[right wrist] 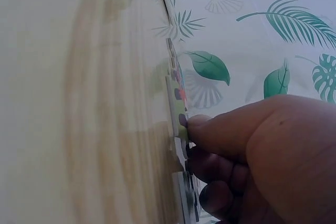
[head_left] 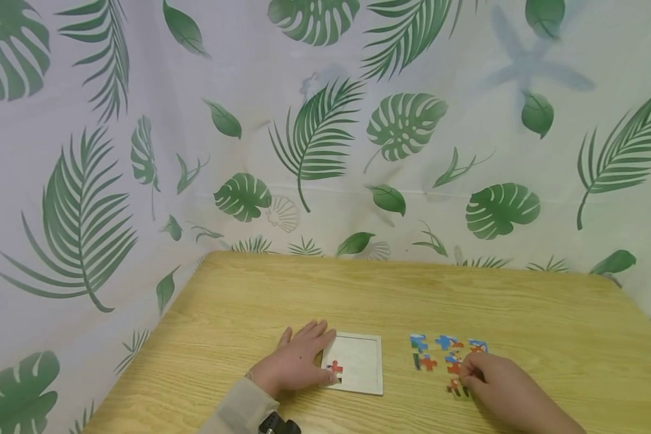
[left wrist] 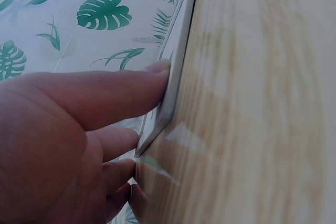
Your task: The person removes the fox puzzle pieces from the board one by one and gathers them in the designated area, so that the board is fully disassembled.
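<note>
A shallow square white puzzle tray lies on the table. My left hand rests over its left side, fingers extended and thumb on the near-left part. In the left wrist view the left thumb touches the tray's rim. One red and white puzzle piece sits in the tray beside that hand. To the right, my right hand has its fingers curled and pinches the edge of a puzzle piece at table level. The right wrist view shows the right thumb against it; the far fingertips are partly hidden.
Several loose jigsaw pieces with blue, red and green printing lie between the tray and my right hand. The wood-grain table ends at the back against a leaf-printed cloth. A dark strap is on my left wrist.
</note>
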Tool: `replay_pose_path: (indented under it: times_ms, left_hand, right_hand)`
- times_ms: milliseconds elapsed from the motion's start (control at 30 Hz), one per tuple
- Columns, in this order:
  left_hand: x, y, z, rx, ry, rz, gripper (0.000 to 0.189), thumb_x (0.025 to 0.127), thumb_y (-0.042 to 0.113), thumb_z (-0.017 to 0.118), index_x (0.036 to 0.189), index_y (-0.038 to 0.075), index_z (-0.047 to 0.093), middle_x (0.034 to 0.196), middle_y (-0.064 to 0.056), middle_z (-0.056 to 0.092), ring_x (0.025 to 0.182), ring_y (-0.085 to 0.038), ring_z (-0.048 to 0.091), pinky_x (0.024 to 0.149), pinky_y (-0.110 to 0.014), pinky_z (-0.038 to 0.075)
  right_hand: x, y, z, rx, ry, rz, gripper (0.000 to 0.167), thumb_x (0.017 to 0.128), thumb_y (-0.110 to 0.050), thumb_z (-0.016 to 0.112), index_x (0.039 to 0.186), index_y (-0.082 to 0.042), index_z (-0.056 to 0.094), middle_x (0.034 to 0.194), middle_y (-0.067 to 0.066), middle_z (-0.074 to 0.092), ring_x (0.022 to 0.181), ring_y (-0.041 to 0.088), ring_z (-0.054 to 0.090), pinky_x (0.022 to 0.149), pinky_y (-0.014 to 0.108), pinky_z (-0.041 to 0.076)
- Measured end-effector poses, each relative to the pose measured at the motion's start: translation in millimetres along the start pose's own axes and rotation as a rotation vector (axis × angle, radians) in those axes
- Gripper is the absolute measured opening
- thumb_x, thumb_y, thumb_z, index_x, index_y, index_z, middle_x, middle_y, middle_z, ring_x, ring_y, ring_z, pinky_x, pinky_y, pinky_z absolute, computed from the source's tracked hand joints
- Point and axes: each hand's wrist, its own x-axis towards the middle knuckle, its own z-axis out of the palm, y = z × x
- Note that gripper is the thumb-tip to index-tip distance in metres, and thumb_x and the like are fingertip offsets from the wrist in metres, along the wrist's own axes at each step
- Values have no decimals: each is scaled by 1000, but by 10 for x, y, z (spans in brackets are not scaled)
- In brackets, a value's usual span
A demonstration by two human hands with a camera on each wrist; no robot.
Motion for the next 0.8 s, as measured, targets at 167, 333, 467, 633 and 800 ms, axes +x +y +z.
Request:
replay_pose_path:
  times_ms: [167,333,467,633,800]
  left_hand:
    - [-14,6,-8,5,2,13,84,89,44,74,158,13,37,166,-10,25,153,-30,15,116,-66,3]
    - [-13,9,-12,1,0,13,84,90,44,74,159,13,37,166,-10,25,153,-30,15,116,-66,2]
    - [-5,3,-10,-3,1,13,84,90,44,74,159,13,37,166,-10,24,153,-30,15,116,-66,2]
    - [2,1,-4,0,3,10,85,89,44,74,159,14,37,166,-9,24,154,-29,15,116,-66,2]
    - [-1,6,-3,5,3,6,85,89,45,74,159,14,37,166,-9,24,154,-29,14,116,-66,2]
  right_hand:
    - [-8,-12,-1,-10,6,-1,16,100,-10,61,85,-16,59,79,-4,56,70,14,48,64,32,40]
    - [-17,4,-3,-17,-1,-13,15,100,-12,62,85,-16,59,78,-5,55,68,12,48,63,31,40]
    - [-19,12,-4,-25,-3,-27,15,99,-12,62,85,-17,59,77,-5,55,67,11,48,63,31,40]
    - [-23,5,8,-37,10,-15,14,98,-10,63,86,-17,60,76,-6,56,66,11,48,63,31,42]
    - [-23,-18,19,-25,19,18,14,97,-8,63,87,-16,60,75,-4,54,66,13,47,63,32,41]
